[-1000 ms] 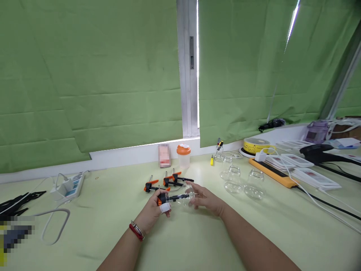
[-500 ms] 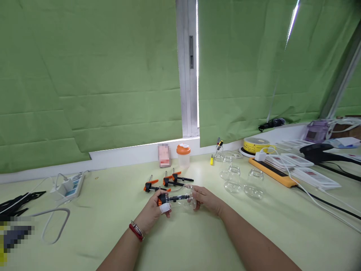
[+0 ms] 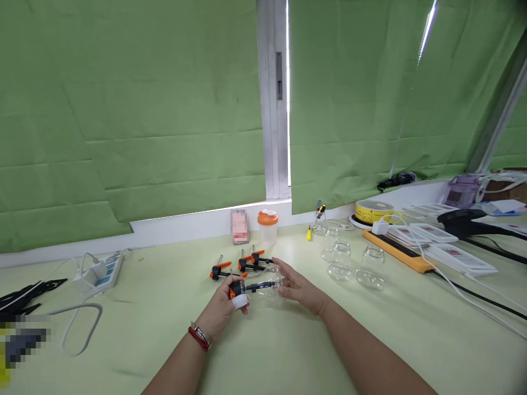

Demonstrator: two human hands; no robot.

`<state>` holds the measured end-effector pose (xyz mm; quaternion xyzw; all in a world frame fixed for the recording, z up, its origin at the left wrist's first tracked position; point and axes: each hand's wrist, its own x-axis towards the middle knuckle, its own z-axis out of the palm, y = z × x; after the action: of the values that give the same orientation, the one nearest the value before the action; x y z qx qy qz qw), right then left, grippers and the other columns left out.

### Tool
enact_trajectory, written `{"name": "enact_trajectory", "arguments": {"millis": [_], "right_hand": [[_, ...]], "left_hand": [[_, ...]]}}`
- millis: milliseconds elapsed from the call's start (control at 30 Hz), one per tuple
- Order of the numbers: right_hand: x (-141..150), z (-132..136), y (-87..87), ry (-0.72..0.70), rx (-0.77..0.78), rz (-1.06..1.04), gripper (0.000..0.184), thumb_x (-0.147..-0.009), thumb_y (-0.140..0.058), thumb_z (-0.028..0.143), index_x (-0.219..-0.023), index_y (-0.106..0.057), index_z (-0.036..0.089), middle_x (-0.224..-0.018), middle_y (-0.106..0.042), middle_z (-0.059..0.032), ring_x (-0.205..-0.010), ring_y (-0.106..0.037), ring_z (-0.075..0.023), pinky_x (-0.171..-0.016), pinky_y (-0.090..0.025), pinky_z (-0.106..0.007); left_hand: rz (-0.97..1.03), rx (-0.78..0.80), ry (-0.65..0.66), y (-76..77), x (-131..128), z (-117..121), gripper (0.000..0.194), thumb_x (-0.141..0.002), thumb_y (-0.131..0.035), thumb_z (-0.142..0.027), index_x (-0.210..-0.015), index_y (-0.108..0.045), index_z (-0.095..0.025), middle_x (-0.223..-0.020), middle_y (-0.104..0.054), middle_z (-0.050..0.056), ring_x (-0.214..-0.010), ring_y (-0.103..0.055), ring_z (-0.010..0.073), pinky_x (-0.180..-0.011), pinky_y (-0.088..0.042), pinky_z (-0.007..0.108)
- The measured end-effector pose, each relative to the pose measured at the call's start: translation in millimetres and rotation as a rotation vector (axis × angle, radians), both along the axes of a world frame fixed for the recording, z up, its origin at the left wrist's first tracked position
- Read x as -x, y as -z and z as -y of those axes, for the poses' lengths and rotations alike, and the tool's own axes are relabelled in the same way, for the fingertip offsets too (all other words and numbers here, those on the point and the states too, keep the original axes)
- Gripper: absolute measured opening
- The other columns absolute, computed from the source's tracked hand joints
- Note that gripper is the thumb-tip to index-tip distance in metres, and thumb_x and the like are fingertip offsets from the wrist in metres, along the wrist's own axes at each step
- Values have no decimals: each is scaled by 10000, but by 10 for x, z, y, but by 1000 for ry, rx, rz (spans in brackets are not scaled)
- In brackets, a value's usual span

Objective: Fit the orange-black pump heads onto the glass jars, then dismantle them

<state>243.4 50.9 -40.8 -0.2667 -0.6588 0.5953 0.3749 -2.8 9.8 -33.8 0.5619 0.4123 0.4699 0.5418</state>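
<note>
My left hand (image 3: pixel 224 307), with a white bandage on one finger and a red band at the wrist, is closed round the black and orange handle of a small bar clamp (image 3: pixel 247 287). The clamp's bar runs to the right into a clear glass jar (image 3: pixel 272 282). My right hand (image 3: pixel 297 286) cups that jar from the right, fingers curved round it. Both hands are held just above the pale green table (image 3: pixel 263 351). Several more orange and black clamps (image 3: pixel 242 264) lie just beyond my hands.
Several clear glass jars (image 3: pixel 349 262) stand to the right. An orange-lidded cup (image 3: pixel 268 226) and a small box (image 3: pixel 240 225) sit by the window sill. A power strip (image 3: pixel 101 270) and cables lie left; an orange strip (image 3: pixel 399 249), cards and cables lie right.
My right hand has shifted slightly up and left on the jar, its fingers now spread higher over it. The left hand has hardly moved.
</note>
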Motion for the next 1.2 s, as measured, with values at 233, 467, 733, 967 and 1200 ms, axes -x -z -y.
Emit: {"name": "enact_trajectory", "arguments": {"millis": [233,467,733,967,1200], "right_hand": [[21,2,2,-17,-35,-22,731,-760,-671,449,-1392,-323,332,-1350,-401,-80,-992,-512,-192,-867,-416,-364],[8,-24,22,-18,4,7,715,-768,-655,470,-1388,-323,341,-1321,-414,-97,-921,-553,-175,-774,-434,-323],[11,-22,7,24,-12,58,688,-786,-612,505,-1386,-325,329,-1247,-469,-98,-882,-585,-181,-679,-447,-289],[38,-10,3,41,11,33,691,-791,-581,544,-1388,-336,294,-1117,-532,-79,-769,-585,-160,-613,-447,-280],[57,-8,-2,88,36,76,708,-776,-568,587,-1370,-375,254,-920,-563,-32,-619,-534,-115,-593,-441,-277]], "left_hand": [[12,4,10,-9,-10,1,384,-702,-703,-252,-1013,-482,-206,-800,-510,-28,-634,-567,118,-607,-509,292],[27,11,22,-26,-15,12,357,-716,-690,-260,-1000,-481,-206,-798,-502,-29,-645,-568,122,-599,-505,285],[-10,8,29,-31,-9,24,371,-733,-673,-287,-1032,-468,-207,-814,-535,-19,-645,-583,128,-632,-506,300],[1,3,39,-4,2,9,367,-727,-682,-283,-1024,-476,-215,-803,-534,-27,-640,-583,125,-632,-508,298],[2,4,47,-7,-4,14,353,-731,-677,-271,-1016,-475,-211,-803,-523,-26,-650,-579,128,-629,-509,303]]}}
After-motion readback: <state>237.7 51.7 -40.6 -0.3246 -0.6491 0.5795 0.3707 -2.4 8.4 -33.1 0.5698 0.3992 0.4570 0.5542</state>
